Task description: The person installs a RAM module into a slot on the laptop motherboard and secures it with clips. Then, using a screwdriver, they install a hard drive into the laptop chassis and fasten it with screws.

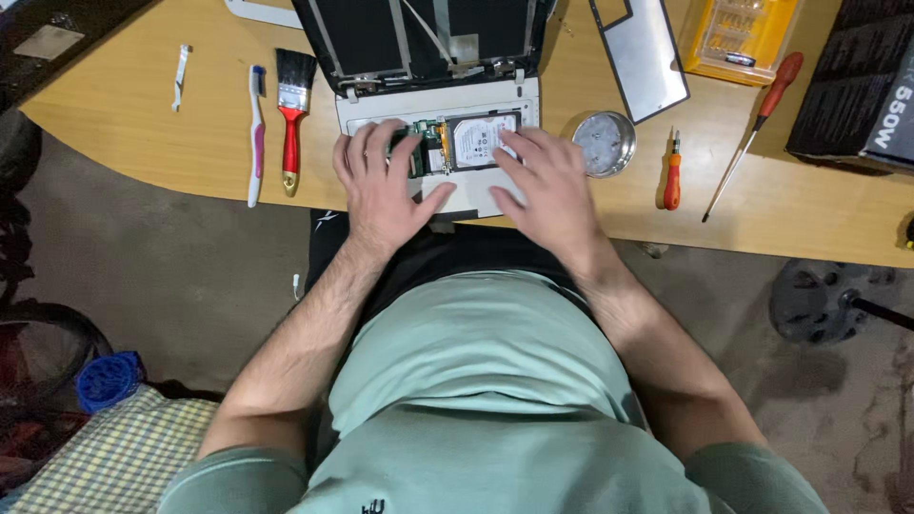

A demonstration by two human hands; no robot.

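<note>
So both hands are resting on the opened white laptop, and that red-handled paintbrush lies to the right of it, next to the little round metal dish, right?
Not quite. The head view shows the red-handled paintbrush lying left of the opened white laptop, beside a white toothbrush. The little round metal dish is on the right. Both the left hand and the right hand do rest on the laptop.

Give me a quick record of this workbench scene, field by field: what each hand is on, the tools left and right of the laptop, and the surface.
Left hand: left hand flat on the opened laptop base, fingers over the green circuit board
Right hand: right hand on the base, fingers touching the hard drive
Left of laptop: toothbrush, red-handled paintbrush
Right of laptop: round metal dish, small orange screwdriver, long red screwdriver, yellow bit case
Surface: wooden desk
</note>
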